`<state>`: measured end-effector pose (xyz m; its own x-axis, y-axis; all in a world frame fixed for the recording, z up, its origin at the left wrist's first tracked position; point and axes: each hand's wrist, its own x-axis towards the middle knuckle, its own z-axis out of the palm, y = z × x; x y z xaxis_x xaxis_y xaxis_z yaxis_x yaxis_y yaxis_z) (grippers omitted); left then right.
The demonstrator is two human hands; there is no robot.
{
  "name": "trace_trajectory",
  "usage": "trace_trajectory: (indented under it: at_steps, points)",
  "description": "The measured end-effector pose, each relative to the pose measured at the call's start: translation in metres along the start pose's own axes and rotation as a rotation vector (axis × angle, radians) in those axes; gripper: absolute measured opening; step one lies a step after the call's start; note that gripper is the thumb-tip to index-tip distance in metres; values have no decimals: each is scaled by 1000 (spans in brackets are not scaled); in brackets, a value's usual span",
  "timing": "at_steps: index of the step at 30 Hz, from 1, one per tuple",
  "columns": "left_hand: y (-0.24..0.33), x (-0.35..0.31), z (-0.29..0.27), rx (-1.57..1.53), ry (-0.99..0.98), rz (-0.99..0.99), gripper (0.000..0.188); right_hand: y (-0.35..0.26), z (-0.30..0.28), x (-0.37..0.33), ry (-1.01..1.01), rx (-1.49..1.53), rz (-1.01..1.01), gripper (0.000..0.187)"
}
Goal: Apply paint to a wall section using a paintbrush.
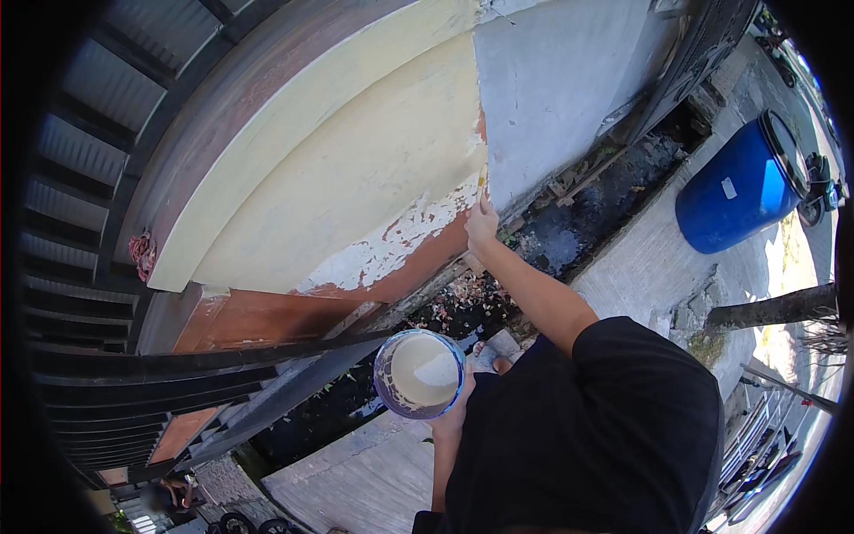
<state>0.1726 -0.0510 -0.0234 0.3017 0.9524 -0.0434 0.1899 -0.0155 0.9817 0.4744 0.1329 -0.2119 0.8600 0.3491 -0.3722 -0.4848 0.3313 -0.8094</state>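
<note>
My right hand (481,228) is closed around a paintbrush (482,182) with a yellowish part showing. The brush tip is at the wall, near the line where the cream section (356,151) meets a pale grey-blue section (560,84). Below the cream paint lie a flaking white patch (378,245) and a strip of orange-brown (427,245). Lower down, my left hand (451,411) grips the side of a round purple-blue bucket (383,384). Cream paint (416,367) shows inside it; some of that hand's fingers are hidden by the bucket.
A ditch (569,231) with dark water and litter runs along the wall's foot. Beyond its concrete edge stand a blue barrel (734,191) and a trunk (769,310). Black metal bars (133,378) line the left. A person (178,489) is at far lower left.
</note>
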Motion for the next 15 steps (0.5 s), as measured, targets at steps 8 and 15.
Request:
trace_trajectory:
  at_steps: [8,15]
  points:
    - [17,0,2,-41,16,94,64,28,29,81,98,-138,-195,45]
    - [23,-1,4,-21,45,122,68,20,57,92,104,-130,-81,50]
